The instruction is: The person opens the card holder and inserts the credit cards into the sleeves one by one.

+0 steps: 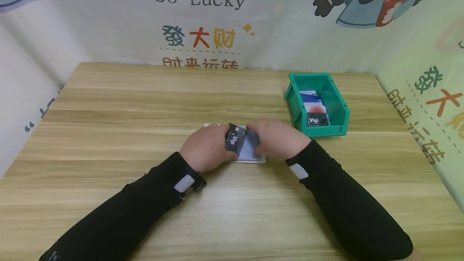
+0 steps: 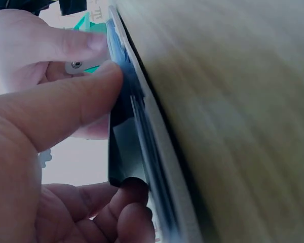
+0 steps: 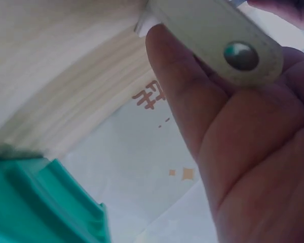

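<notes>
A cream card holder (image 1: 262, 160) with pale bluish inner leaves (image 1: 248, 147) lies open on the table, between both hands. Above its left part, my left hand (image 1: 208, 148) pinches a black "Vip" card (image 1: 233, 141) between thumb and fingers. In the left wrist view this dark card (image 2: 122, 147) stands against the stacked leaves. My right hand (image 1: 277, 137) grips the right side of the holder, thumb near the lower edge. Close to the right palm, a cream strap (image 3: 207, 30) with a metal snap button (image 3: 241, 55) shows in the right wrist view. Some right fingertips are hidden.
A green bin (image 1: 328, 131) stands at the right, just beyond the right wrist. Inside it lie several cards (image 1: 316, 110), a black "Vip" one among them. Printed cloth (image 1: 119, 23) hangs behind and beside the wooden table (image 1: 145, 92).
</notes>
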Available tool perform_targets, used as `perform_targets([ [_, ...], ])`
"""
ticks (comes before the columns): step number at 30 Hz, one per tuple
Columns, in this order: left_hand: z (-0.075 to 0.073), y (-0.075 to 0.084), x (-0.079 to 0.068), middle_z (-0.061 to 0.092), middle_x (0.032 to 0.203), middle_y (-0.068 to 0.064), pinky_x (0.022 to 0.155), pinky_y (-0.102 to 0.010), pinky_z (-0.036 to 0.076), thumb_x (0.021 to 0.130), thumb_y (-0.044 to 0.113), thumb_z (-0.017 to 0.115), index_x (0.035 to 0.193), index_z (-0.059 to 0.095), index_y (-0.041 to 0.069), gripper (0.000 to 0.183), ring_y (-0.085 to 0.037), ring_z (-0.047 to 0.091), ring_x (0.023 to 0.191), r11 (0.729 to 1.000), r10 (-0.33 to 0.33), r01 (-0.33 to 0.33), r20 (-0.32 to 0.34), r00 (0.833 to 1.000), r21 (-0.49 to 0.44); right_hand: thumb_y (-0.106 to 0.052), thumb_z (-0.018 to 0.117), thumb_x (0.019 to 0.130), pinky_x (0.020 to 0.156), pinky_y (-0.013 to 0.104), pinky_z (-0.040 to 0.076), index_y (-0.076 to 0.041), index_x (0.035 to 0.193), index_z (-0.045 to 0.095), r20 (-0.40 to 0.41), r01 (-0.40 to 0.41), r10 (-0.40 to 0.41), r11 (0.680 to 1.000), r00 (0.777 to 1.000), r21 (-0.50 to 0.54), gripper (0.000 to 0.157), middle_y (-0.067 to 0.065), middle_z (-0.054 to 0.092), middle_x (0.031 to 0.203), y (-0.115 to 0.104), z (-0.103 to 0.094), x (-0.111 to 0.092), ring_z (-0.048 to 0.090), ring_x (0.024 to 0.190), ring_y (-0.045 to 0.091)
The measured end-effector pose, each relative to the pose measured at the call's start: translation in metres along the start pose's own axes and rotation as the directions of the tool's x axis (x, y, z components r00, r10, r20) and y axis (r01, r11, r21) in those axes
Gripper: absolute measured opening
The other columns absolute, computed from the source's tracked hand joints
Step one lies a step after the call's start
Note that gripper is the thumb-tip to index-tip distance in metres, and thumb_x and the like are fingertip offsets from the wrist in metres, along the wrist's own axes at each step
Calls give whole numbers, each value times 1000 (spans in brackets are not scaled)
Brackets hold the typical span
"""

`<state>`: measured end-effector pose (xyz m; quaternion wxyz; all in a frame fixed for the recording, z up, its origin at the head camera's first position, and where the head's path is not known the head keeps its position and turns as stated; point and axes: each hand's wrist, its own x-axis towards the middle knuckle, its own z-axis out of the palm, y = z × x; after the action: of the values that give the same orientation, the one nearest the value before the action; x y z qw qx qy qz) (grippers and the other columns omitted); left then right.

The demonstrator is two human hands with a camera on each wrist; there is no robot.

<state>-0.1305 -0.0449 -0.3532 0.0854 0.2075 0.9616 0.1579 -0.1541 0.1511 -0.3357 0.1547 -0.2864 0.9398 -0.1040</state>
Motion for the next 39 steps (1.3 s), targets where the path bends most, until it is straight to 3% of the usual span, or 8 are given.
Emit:
perform_targets([
  [6, -3, -1, -2, 61, 91, -2, 67, -34, 47, 73, 42, 77, 111, 59, 7, 55, -16, 52, 75, 999, 36, -36, 15, 999, 3, -36, 86, 65, 73, 26, 46, -17, 117, 54, 18, -17, 17, 1000, 1000, 24, 63, -7, 56, 95, -2, 3, -1, 50, 81, 11],
  [12, -10, -4, -4, 61, 90, -2, 64, -33, 47, 75, 30, 71, 112, 60, 7, 45, -15, 53, 72, 999, 40, -39, 82, 996, -18, -38, 84, 66, 78, 28, 46, -14, 123, 51, 29, -22, 22, 1000, 999, -5, 70, -4, 55, 104, -4, 4, -3, 48, 87, 13],
  [18, -6, -1, -4, 61, 83, 0, 62, -33, 48, 76, 31, 71, 98, 60, 10, 33, -14, 54, 68, 998, 69, -69, 46, 997, -13, -37, 84, 67, 80, 31, 45, -9, 127, 48, 23, -8, 8, 1000, 1000, -15, 75, 1, 55, 111, -4, 3, -4, 47, 90, 16],
  [24, -1, 3, -4, 62, 89, -2, 67, -34, 49, 79, 30, 71, 101, 59, 8, 34, -13, 54, 72, 997, 83, -82, 21, 996, -7, -35, 83, 68, 81, 31, 44, -7, 129, 47, 21, -11, 11, 1000, 1000, -11, 76, 2, 54, 113, -4, 4, -4, 47, 91, 16],
  [31, -2, 6, -2, 63, 97, -7, 69, -34, 50, 80, 23, 67, 116, 56, 1, 44, -13, 54, 74, 996, 72, -68, 68, 995, -51, -37, 83, 67, 88, 33, 44, -6, 135, 41, -1, 2, -2, 1000, 1000, -29, 86, 6, 53, 121, -4, 6, -6, 47, 96, 17],
  [39, 1, 5, 0, 59, 86, 1, 68, -31, 48, 81, 27, 71, 108, 56, 6, 38, -11, 54, 73, 991, 104, -99, 48, 993, -86, -39, 84, 65, 94, 36, 42, -4, 136, 39, -27, 31, -32, 999, 999, -25, 90, 7, 53, 123, -2, 8, -6, 47, 102, 18],
])
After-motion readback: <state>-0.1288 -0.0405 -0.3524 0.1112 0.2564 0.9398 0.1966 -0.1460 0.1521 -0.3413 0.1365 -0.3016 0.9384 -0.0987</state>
